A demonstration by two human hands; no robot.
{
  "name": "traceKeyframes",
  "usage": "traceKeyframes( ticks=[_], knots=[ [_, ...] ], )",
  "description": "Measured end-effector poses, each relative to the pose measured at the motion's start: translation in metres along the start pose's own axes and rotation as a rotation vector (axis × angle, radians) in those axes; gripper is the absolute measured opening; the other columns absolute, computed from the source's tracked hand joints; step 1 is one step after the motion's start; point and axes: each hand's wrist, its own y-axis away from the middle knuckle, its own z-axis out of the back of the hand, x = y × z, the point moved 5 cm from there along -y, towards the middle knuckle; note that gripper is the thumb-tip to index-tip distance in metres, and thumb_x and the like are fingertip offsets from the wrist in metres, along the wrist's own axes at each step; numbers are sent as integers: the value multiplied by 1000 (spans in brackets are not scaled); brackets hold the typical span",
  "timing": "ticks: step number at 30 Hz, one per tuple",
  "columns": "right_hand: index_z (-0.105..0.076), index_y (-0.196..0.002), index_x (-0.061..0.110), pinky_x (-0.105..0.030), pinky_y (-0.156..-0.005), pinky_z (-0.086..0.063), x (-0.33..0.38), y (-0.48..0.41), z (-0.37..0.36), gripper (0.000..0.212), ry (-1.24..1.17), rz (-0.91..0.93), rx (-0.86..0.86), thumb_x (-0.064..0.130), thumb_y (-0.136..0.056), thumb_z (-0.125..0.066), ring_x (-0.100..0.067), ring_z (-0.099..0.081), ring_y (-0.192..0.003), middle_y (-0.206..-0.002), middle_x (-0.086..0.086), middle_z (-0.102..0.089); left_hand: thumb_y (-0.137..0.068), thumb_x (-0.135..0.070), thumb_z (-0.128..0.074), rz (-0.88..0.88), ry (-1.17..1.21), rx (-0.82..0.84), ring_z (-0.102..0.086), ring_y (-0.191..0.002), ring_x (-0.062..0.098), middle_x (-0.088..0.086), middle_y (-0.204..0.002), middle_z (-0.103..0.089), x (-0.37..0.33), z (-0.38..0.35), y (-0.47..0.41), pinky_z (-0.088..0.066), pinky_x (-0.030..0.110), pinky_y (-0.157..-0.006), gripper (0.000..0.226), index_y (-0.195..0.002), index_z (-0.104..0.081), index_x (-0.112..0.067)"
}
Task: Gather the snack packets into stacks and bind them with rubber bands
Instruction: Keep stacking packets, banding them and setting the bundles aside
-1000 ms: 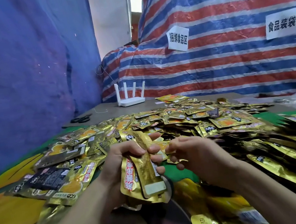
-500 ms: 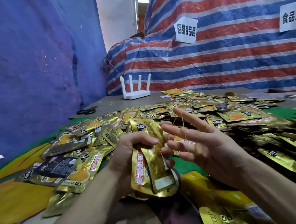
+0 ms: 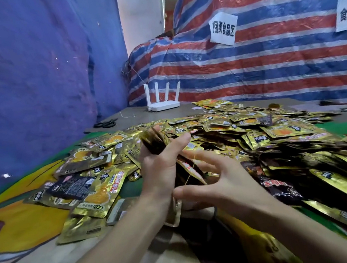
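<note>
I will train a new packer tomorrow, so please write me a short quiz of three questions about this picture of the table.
1. True or false: the left hand grips a stack of packets.
2. Which white device stands at the far end of the table? A) router B) kettle C) lamp
3. Fill in: the black tool lying left of that device is a pair of ____.
Key: 1 true; 2 A; 3 scissors.
</note>
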Motion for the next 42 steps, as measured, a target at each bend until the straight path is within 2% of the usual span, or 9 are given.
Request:
traceKeyframes(
  ticks=[4,7,11,16,20,27,34,37,42],
  knots=[
    [-69,-120,45,-45,-97,-56,-3,-3,-1,77,-100,1,-61,47,-46,-91,-9,-67,-112,-116,13,-71,-58,-18,-85,176,245,58,-67,-61,27,12,-77,-64,4,-8,6,-55,38,-53,55,-107,-60,-22],
    [-73,-108,40,-51,-97,-55,-5,-5,6,59,-184,14,-120,34,-52,-91,-24,-70,-109,-110,3,-74,-57,-13,-93,325,264,232,-68,-76,37,23,-94,-63,10,-18,15,-58,42,-62,67,-115,-61,-12],
    [-77,-104,24,-50,-92,-58,-5,-5,16,47,-279,23,-139,25,-59,-88,-26,-75,-96,-100,-6,-78,-50,-1,-85,88,271,156,-74,-78,33,16,-94,-75,9,-17,14,-58,42,-60,108,-137,-46,-51],
    [-74,-105,18,-44,-85,-59,-6,-4,15,55,-227,4,-183,33,-54,-90,-23,-77,-89,-94,-5,-78,-58,-2,-88,-20,167,83,-73,-77,31,12,-90,-73,6,-15,15,-58,41,-63,89,-129,-52,-41],
    [-68,-103,18,-34,-71,-61,-8,-4,16,74,-232,6,-266,44,-38,-90,-19,-76,-82,-87,-2,-76,-72,-16,-84,193,237,-40,-73,-68,28,13,-80,-71,15,-12,16,-57,34,-54,69,-132,-50,-6],
    [-68,-112,15,-21,-65,-56,-3,0,5,55,-273,101,-238,25,-59,-82,-10,-74,-82,-91,2,-78,-85,-27,-77,308,227,-84,-73,-81,33,24,-106,-71,20,-11,15,-59,35,-60,61,-134,-53,-2],
    [-72,-104,2,-43,-87,-59,-12,-6,4,42,-486,14,-221,33,-76,-67,-33,-73,-96,-101,-16,-76,-87,-27,-77,304,279,-156,-75,-74,31,19,-97,-74,21,-8,11,-59,38,-57,59,-135,-47,-9],
    [-80,-95,11,-58,-97,-53,-17,-9,7,39,-519,-35,-237,40,-81,-57,-38,-71,-102,-104,-19,-75,-87,-31,-78,285,227,-156,-76,-78,29,17,-101,-74,22,-7,9,-58,36,-58,61,-136,-47,-11],
    [-79,-94,8,-50,-81,-60,-22,-9,11,52,-636,-125,-346,49,-78,-51,-37,-73,-95,-101,-18,-76,-85,-39,-78,267,114,-148,-75,-94,27,14,-110,-73,25,-3,7,-62,39,-68,63,-135,-49,-13]
  ],
)
